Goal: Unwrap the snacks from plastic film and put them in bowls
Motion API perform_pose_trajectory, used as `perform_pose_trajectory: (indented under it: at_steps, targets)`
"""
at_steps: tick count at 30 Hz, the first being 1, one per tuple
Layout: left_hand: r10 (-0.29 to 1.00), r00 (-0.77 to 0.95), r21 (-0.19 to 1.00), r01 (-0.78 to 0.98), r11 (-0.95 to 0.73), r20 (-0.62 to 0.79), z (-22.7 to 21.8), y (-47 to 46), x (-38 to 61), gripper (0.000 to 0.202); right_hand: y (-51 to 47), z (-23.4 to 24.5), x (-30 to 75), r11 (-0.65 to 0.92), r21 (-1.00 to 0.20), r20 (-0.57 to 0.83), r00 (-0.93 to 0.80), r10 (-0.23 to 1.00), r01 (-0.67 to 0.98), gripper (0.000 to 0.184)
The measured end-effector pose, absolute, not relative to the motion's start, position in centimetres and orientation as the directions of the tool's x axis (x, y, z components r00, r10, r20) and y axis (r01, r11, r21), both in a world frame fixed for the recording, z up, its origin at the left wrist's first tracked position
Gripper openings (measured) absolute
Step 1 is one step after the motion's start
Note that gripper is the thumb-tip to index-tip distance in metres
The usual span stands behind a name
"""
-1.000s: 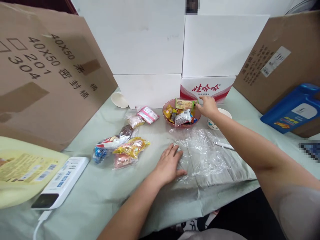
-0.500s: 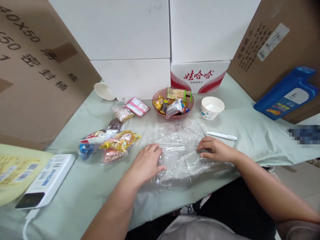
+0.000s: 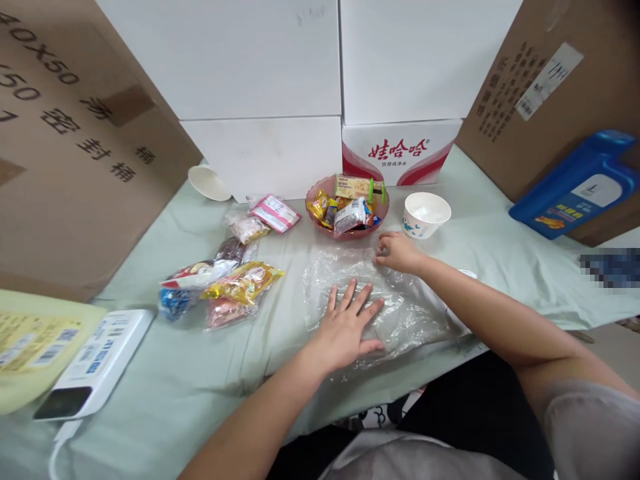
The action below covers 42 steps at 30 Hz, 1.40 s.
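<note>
A clear plastic bag [image 3: 415,313] lies crinkled on the pale green cloth in front of me. My left hand [image 3: 345,330] rests flat on it with the fingers spread. At the bag's far edge, my right hand [image 3: 400,253] has its fingers curled together, pinching the thin film. Just beyond is a pink glass bowl [image 3: 327,231] of wrapped snacks [image 3: 350,215], and right of it a white paper cup [image 3: 427,223] with something whitish inside. A white slim tool [image 3: 469,273] is mostly hidden behind my right forearm.
Packaged snacks [image 3: 245,283] lie in a loose group on the left. Farther left are a white power bank [image 3: 100,367] with a cable and a yellow container [image 3: 30,353]. A blue bottle [image 3: 570,190] stands at right. White boxes [image 3: 260,160] and brown cartons [image 3: 545,133] wall the cloth.
My left hand has moved right onto the bag and spread flat. My right hand has gone forward to the bag's far edge. The bag lies flatter and shifted, and my forearm covers the slim tool.
</note>
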<state>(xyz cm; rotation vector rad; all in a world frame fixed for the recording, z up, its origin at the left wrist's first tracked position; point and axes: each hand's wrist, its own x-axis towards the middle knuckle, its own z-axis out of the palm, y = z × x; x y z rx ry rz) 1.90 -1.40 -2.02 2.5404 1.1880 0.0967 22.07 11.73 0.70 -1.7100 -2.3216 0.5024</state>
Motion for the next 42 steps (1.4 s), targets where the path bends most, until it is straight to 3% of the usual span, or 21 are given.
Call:
perform_pose_trajectory:
  at_steps: [3,8,10,12,14,15,17,19,21,23,25,27,29,32,34,36,39,41,42]
  targets:
    - [0.738,0.659,0.35,0.732,-0.585,-0.146,-1.4,-1.7,1.3,0.085,11.7,1.3,22.2,0.254,-0.434,-0.087,-0.321,0.943,0.864,0.007]
    - [0.702,0.684,0.338,0.72,-0.606,-0.199,-0.9,-2.1,0.8,0.091,12.3,2.4,25.6,0.243,-0.538,-0.257,-0.432,0.865,0.807,0.02]
    - [0.689,0.693,0.328,0.715,-0.618,-0.211,-1.0,-2.2,0.9,0.094,12.5,2.4,27.1,0.326,-0.391,-0.171,-0.416,0.893,0.861,0.02]
    - [0.684,0.698,0.326,0.71,-0.624,-0.211,-1.0,-2.2,0.9,0.096,12.4,2.1,28.5,0.357,-0.152,-0.018,-0.364,0.931,0.922,0.019]
    - [0.686,0.699,0.329,0.708,-0.625,-0.202,-1.2,-2.2,0.8,0.097,11.7,1.9,29.7,0.285,0.006,0.114,-0.284,0.952,0.958,0.023]
    - [0.689,0.699,0.329,0.707,-0.626,-0.192,-1.3,-2.3,0.8,0.096,11.0,1.9,30.1,0.237,0.024,0.171,-0.237,0.956,0.971,0.024]
    - [0.695,0.696,0.317,0.709,-0.63,-0.178,-1.3,-2.4,0.9,0.095,9.1,2.0,30.7,0.201,-0.05,0.274,-0.18,0.945,0.978,0.025]
    - [0.709,0.679,0.291,0.729,-0.619,-0.191,-1.2,-2.4,1.1,0.096,6.3,2.3,30.8,0.319,-0.204,0.341,-0.238,0.909,0.925,0.026]
    - [0.726,0.652,0.272,0.755,-0.597,-0.218,-0.9,-2.3,1.3,0.096,3.1,2.2,30.3,0.539,-0.343,0.34,-0.433,0.835,0.77,0.032]
    - [0.749,0.625,0.262,0.777,-0.572,-0.22,-0.5,-1.9,1.2,0.092,0.2,1.5,29.7,0.706,-0.406,0.251,-0.672,0.697,0.58,0.044]
    - [0.785,0.59,0.244,0.803,-0.544,-0.192,-0.2,-1.2,0.5,0.084,-2.1,0.3,29.5,0.775,-0.381,0.152,-0.793,0.59,0.504,0.058]
    - [0.838,0.516,0.204,0.852,-0.481,-0.178,-0.2,-0.2,-0.8,0.075,-3.5,-1.1,29.8,0.792,-0.297,0.102,-0.806,0.582,0.534,0.057]
    - [0.889,0.419,0.16,0.905,-0.394,-0.185,-0.2,0.9,-2.3,0.069,-4.3,-2.1,30.3,0.782,-0.235,0.116,-0.783,0.612,0.577,0.049]
    - [0.953,0.279,0.136,0.955,-0.264,-0.115,0.3,1.9,-4.3,0.06,-4.8,-2.6,30.8,0.779,-0.242,0.21,-0.753,0.624,0.578,0.041]
    - [0.964,0.266,0.217,0.94,-0.264,0.022,1.2,1.7,-5.0,0.046,-4.9,-2.3,30.7,0.78,-0.283,0.29,-0.726,0.624,0.558,0.033]
    - [0.919,0.387,0.395,0.836,-0.381,0.068,2.6,0.8,-5.1,0.031,-5.0,-2.0,30.4,0.762,-0.363,0.344,-0.683,0.644,0.536,0.024]
    - [0.671,0.731,0.663,0.563,-0.493,-0.123,4.1,-1.0,-4.7,0.042,-4.8,-1.8,30.0,0.654,-0.521,0.346,-0.565,0.749,0.548,0.019]
    - [0.535,0.811,0.687,0.529,-0.499,-0.236,4.1,-1.8,-4.3,0.059,-4.6,-1.8,29.9,0.535,-0.6,0.291,-0.461,0.838,0.594,0.021]
    - [0.532,0.805,0.654,0.554,-0.514,-0.264,3.9,-2.0,-4.0,0.059,-4.4,-1.9,29.8,0.473,-0.63,0.255,-0.411,0.875,0.616,0.023]
